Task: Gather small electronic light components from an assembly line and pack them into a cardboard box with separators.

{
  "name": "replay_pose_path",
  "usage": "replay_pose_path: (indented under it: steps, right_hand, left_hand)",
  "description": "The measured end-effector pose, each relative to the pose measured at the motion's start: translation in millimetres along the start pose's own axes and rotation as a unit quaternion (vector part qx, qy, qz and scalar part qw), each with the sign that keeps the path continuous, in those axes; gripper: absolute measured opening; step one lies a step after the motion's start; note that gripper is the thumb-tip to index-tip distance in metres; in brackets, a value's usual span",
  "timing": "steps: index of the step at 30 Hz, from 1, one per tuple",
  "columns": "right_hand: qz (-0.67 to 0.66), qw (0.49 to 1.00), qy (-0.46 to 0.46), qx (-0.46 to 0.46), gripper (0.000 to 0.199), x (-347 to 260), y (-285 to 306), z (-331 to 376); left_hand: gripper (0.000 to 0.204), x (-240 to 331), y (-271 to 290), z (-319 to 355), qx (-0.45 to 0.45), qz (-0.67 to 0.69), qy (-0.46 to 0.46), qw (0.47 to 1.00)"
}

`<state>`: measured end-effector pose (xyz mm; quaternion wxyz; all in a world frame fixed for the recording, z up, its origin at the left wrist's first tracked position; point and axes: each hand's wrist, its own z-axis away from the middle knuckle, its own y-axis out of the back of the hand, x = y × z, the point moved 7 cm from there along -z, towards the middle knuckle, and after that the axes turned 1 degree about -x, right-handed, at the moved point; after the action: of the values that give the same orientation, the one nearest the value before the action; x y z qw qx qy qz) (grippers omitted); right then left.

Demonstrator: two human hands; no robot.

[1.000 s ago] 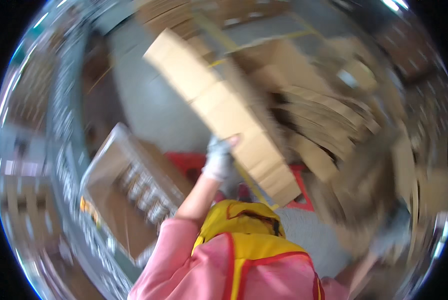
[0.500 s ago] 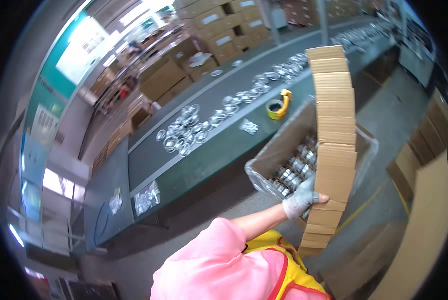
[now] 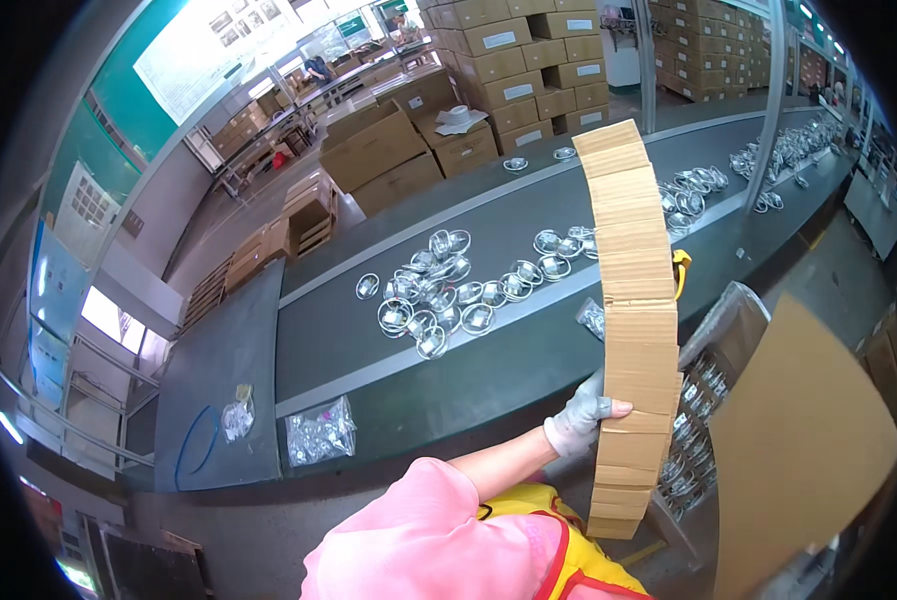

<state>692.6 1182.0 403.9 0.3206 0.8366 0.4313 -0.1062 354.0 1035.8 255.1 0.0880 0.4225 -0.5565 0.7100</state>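
My left hand (image 3: 580, 415), in a light glove with the thumb tip bare, is closed on the left edge of a long creased cardboard strip (image 3: 640, 360). The strip stands nearly upright in front of me and hides part of the belt. Right beside it, below the bench edge, a carton lined with clear plastic (image 3: 733, 320) holds rows of shiny metal parts (image 3: 693, 430). A large flat cardboard sheet (image 3: 808, 440) stands tilted at the right and covers part of that carton. My right hand is out of sight.
Round silvery pieces (image 3: 431, 285) lie heaped and strung along the dark conveyor belt (image 3: 328, 340). Bags of small parts (image 3: 320, 432) rest at the near left. A yellow tape dispenser (image 3: 680, 272) shows behind the strip. Metal posts (image 3: 766, 120) and stacked cartons (image 3: 503, 70) stand beyond.
My view has turned and shifted toward the belt. The strip, still in my left hand, has swung from over the carton to before the bench edge. The flat sheet now stands closer, covering the carton's right side.
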Motion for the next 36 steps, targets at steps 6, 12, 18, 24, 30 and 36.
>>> replay_pose_path:
  steps: [6,12,18,24,30,36]
  right_hand:
    - [0.037,0.938,0.160,-0.306,0.033,-23,-102,57]
    - [0.076,0.900,0.165,-0.396,0.038,-25,-154,88]
    - [0.087,0.888,0.147,-0.426,0.040,-11,-162,79]
    - [0.057,0.882,0.142,-0.445,0.042,-25,-172,47]
    - [0.096,0.894,0.204,-0.387,0.046,0,-200,39]
    - [0.100,0.909,0.184,-0.361,0.045,29,-218,27]
  left_hand:
    - [0.084,34,77,-11,0.015,0.002,0.002,1.000]
    - [0.079,51,112,-7,0.059,0.006,-0.040,0.997]
    - [0.075,70,115,-3,0.083,0.002,-0.061,0.995]
    - [0.069,85,108,-6,0.102,0.009,-0.095,0.990]
    - [0.069,83,102,-6,0.116,-0.001,-0.108,0.987]
    - [0.069,83,105,-1,0.146,-0.011,-0.118,0.982]
